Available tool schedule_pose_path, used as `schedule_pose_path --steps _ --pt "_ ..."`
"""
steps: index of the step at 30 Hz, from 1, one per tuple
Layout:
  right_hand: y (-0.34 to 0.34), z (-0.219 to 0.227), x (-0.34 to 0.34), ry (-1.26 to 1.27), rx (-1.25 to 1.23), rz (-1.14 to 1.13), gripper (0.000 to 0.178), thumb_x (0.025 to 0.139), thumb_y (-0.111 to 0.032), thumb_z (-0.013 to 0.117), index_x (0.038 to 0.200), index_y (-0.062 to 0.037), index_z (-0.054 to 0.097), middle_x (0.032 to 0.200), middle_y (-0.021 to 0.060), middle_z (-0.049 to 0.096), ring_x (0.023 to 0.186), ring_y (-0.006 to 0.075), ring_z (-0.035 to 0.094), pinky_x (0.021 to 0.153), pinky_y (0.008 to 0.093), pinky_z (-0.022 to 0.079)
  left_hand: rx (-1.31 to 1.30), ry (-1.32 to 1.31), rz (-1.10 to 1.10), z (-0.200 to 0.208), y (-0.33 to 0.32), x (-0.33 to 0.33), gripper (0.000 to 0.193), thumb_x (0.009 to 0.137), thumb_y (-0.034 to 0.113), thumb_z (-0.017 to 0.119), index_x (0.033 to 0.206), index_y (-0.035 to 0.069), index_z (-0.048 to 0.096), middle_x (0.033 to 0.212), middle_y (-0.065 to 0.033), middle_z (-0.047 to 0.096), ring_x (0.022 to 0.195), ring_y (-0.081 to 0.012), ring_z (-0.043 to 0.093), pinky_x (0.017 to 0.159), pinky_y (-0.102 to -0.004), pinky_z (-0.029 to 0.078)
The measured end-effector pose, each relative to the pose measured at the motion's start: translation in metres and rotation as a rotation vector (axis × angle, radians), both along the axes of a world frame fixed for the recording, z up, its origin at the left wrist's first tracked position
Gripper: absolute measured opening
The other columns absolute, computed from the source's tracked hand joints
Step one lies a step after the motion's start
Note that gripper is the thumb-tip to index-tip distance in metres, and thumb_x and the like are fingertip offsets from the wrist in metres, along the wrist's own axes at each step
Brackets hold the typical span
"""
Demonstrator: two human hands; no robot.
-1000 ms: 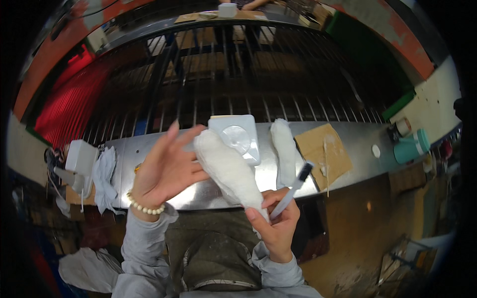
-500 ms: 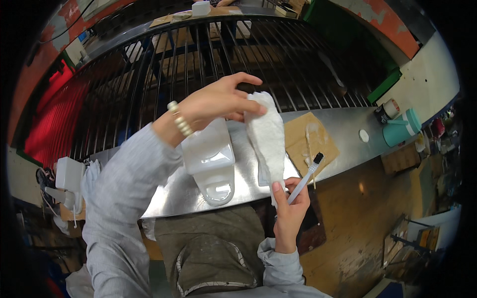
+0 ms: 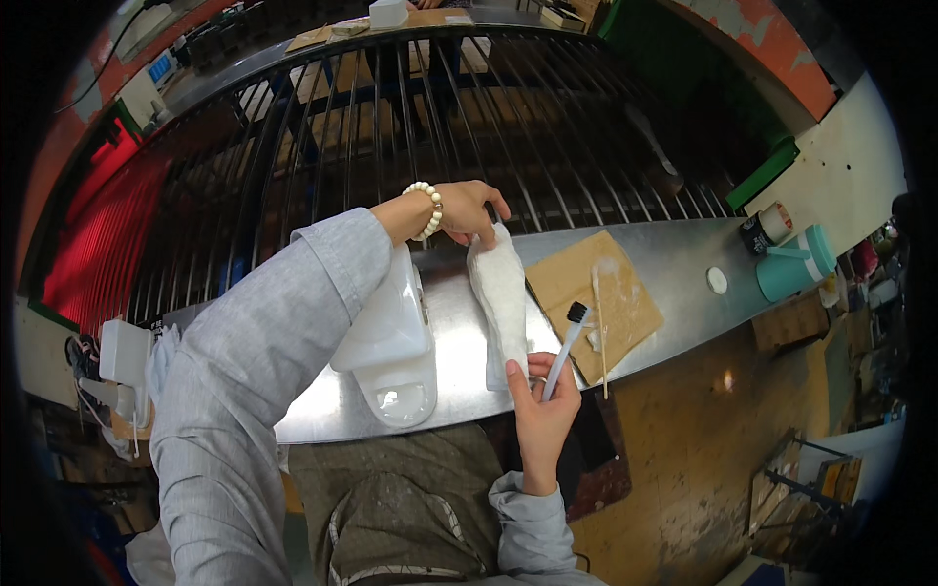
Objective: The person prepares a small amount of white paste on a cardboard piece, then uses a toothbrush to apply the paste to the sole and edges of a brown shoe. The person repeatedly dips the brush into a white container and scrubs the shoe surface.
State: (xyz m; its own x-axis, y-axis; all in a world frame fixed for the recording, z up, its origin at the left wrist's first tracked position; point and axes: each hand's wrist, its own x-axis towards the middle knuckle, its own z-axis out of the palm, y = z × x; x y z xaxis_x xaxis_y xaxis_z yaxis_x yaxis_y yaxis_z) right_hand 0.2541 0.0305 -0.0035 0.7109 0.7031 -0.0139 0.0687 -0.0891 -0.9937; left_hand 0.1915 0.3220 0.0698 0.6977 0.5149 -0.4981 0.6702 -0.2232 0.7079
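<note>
A folded white cloth (image 3: 500, 283) stretches lengthwise between my two hands above the metal table. My left hand (image 3: 471, 209) pinches its far end, with the fingers bent over it and partly hidden. The near end is under the thumb of my right hand (image 3: 542, 415). That same hand also holds a small brush (image 3: 564, 354) with a pale handle and black bristles, bristles up. Left of the cloth lies a glossy white moulded part (image 3: 391, 337), partly covered by my left forearm. To the right, a cardboard piece (image 3: 630, 303) carries whitish smears and a thin wooden stick (image 3: 602, 342).
The metal table (image 3: 684, 264) runs along a conveyor of dark bars (image 3: 469, 137). A teal tumbler (image 3: 787, 269), a dark cup-like container (image 3: 765, 230) and a white round disc (image 3: 717, 280) stand at right. A white device (image 3: 125, 356) sits far left. Another person's hands show at the top.
The cloth has come down and left toward the table with both hands. My left hand has closed further over its far end. My view has shifted slightly.
</note>
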Motion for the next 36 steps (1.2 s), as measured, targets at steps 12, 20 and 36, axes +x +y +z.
schedule_pose_path --steps 12,20,36 --pt "-0.009 -0.003 0.003 0.021 0.038 0.063 0.027 0.085 -0.003 0.082 0.105 -0.0009 0.063 0.079 -0.0041 0.049 0.064 0.0009 0.038 0.054 0.019 0.027 0.487 0.089 -0.081 -0.017 0.005 0.002 0.059 0.075 0.024 0.084 0.13 0.009 0.068 0.126 -0.0207 0.068 0.115 -0.0336 0.068 0.101 -0.0404 0.053" --pt "-0.023 0.005 0.002 0.055 0.129 -0.088 0.02 0.093 -0.004 0.075 0.104 -0.0024 0.059 0.08 -0.0045 0.049 0.07 0.0033 0.043 0.063 0.0186 0.034 0.676 -0.032 -0.057 0.024 0.006 -0.011 0.053 0.084 0.024 0.072 0.134 0.01 0.064 0.126 -0.0214 0.067 0.114 -0.0325 0.067 0.099 -0.04 0.054" --pt "-0.037 0.041 -0.023 0.0 0.098 0.211 0.027 0.097 -0.003 0.068 0.123 0.0006 0.061 0.084 -0.0041 0.053 0.074 0.003 0.046 0.064 0.0189 0.035 0.474 -0.599 0.863 0.032 -0.265 -0.221 0.041 0.103 0.017 0.062 0.067 -0.001 0.06 0.068 -0.0074 0.062 0.068 -0.0155 0.064 0.068 -0.031 0.05"
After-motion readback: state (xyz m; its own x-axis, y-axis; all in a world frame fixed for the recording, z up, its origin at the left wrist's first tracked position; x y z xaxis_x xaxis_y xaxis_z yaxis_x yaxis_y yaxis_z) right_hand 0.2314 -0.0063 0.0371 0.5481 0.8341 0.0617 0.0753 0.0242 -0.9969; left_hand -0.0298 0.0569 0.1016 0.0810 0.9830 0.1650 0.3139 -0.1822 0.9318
